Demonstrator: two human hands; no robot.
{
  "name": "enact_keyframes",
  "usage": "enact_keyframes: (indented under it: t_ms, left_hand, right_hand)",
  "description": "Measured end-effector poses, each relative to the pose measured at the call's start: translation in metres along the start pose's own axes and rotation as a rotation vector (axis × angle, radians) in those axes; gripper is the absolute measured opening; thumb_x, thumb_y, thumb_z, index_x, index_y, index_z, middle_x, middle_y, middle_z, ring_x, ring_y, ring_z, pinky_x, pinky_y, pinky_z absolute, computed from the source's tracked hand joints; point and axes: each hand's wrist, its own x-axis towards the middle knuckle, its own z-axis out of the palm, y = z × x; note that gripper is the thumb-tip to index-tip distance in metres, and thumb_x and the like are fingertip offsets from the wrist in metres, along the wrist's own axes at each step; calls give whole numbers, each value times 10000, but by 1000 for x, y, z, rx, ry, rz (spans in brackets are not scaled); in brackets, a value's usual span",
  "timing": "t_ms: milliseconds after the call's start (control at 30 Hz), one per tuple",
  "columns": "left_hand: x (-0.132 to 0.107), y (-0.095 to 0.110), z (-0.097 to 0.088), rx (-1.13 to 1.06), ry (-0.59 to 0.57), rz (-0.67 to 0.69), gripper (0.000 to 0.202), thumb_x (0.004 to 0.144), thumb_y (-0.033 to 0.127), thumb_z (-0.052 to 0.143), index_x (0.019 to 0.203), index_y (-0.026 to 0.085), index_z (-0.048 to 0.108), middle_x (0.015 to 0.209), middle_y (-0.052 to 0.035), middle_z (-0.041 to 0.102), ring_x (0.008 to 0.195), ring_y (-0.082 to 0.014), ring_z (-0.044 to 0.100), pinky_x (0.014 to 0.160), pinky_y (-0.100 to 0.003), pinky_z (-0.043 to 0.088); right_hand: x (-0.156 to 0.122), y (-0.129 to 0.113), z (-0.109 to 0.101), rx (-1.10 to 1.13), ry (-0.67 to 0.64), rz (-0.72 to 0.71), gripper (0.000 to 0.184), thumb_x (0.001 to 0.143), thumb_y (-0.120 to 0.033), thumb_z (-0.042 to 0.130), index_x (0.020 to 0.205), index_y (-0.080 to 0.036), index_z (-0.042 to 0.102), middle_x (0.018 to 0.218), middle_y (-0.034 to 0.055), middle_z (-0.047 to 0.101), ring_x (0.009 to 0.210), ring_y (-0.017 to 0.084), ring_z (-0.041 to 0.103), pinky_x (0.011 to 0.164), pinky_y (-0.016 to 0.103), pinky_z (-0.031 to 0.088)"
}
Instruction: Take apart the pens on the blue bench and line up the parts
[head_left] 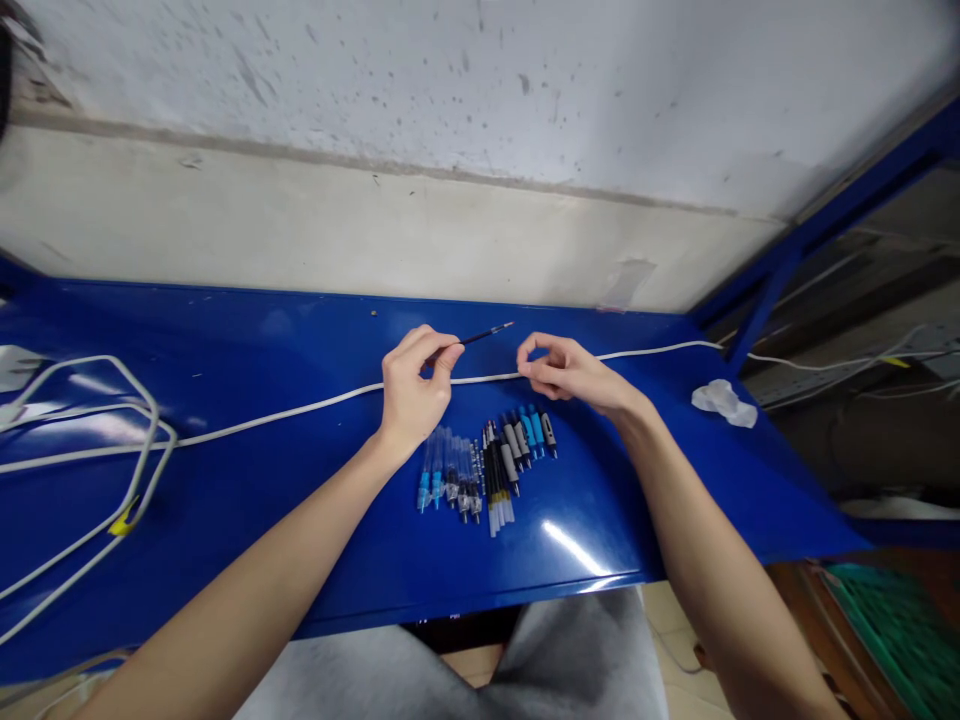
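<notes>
While in L hand [412,395], refill [484,335] tip-out

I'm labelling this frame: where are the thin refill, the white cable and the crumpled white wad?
thin refill [487,334], head view, middle of its bare shaft.
white cable [300,408], head view, its long left stretch.
crumpled white wad [724,402], head view, its centre.

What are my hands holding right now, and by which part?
The left hand pinches a thin dark pen refill by its back end. The right hand is pinched; its contents cannot be told.
</notes>
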Motion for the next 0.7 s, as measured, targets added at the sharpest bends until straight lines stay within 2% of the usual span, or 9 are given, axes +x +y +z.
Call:
enact_keyframes:
  t_ms: [100, 167, 267, 367, 433, 500, 567, 633, 700]
  left_hand:
    - [-2, 2, 1, 17, -48, 48, 145, 971, 216, 644, 847, 170, 704, 765, -17, 621, 693, -131, 534, 640, -279, 449]
    - [-3, 3, 1, 18, -98, 80, 152, 982, 226, 630, 861, 173, 704, 776, -25, 626, 717, -142, 546, 654, -288, 457]
    - [-4, 4, 1, 6, -152, 103, 164, 996, 219, 609, 877, 170, 710, 789, -31, 633, 749, -150, 563, 680, -296, 464]
    - [-4, 5, 1, 8, -187, 88, 157, 1008, 239, 604, 949, 177, 736, 813, -33, 648, 779, -155, 576, 699, -300, 465]
    - [-3, 5, 1, 16, -201, 58, 177, 1019, 254, 587, 987, 189, 749, 828, -35, 656, 798, -160, 582, 708, -302, 463]
    - [-3, 4, 1, 24, -195, 14, 195, 1025, 258, 577, 978, 192, 755, 822, -33, 652, 793, -160, 579, 708, -304, 456]
    - [-2, 3, 1, 37, -195, -29, 201, 1022, 255, 578, 945, 190, 753, 811, -29, 647, 772, -157, 568, 700, -305, 445]
    - [-2, 2, 1, 54, -208, -51, 203, 1018, 247, 579, 912, 186, 741, 804, -26, 646, 750, -153, 556, 690, -304, 435]
    - [-2, 2, 1, 67, -216, -49, 202, 1015, 238, 577, 894, 181, 728, 804, -25, 645, 734, -148, 548, 681, -300, 427]
  right_hand:
    - [9, 2, 26, 231, 119, -173, 399, 847, -349, 806, 1173, -213, 620, 737, -19, 682, 527, 74, 484, 409, 171, 284]
    - [14, 6, 44, 350, 218, -255, 330, 834, -365, 819, 1084, -200, 680, 796, 18, 721, 605, 102, 579, 435, 182, 375]
    - [19, 10, 62, 395, 294, -287, 246, 833, -363, 822, 968, -171, 749, 817, 54, 745, 689, 133, 650, 503, 211, 482]
    - [19, 8, 59, 402, 449, -318, 219, 846, -354, 810, 934, -157, 772, 786, 48, 721, 647, 117, 624, 498, 211, 484]
    - [18, 6, 49, 450, 593, -326, 215, 858, -376, 793, 885, -165, 757, 737, 15, 670, 599, 94, 574, 490, 203, 467]
    - [16, 4, 38, 492, 669, -300, 229, 854, -395, 786, 817, -180, 717, 678, -21, 594, 559, 80, 519, 468, 195, 429]
    - [15, 3, 32, 453, 613, -226, 262, 845, -406, 785, 757, -187, 671, 649, -34, 553, 525, 74, 474, 426, 190, 351]
    - [13, 2, 33, 324, 455, -139, 306, 849, -427, 779, 722, -184, 644, 620, -35, 547, 495, 70, 441, 409, 194, 275]
    - [11, 2, 40, 163, 288, -123, 332, 862, -446, 771, 715, -176, 648, 586, -36, 552, 490, 68, 432, 432, 200, 264]
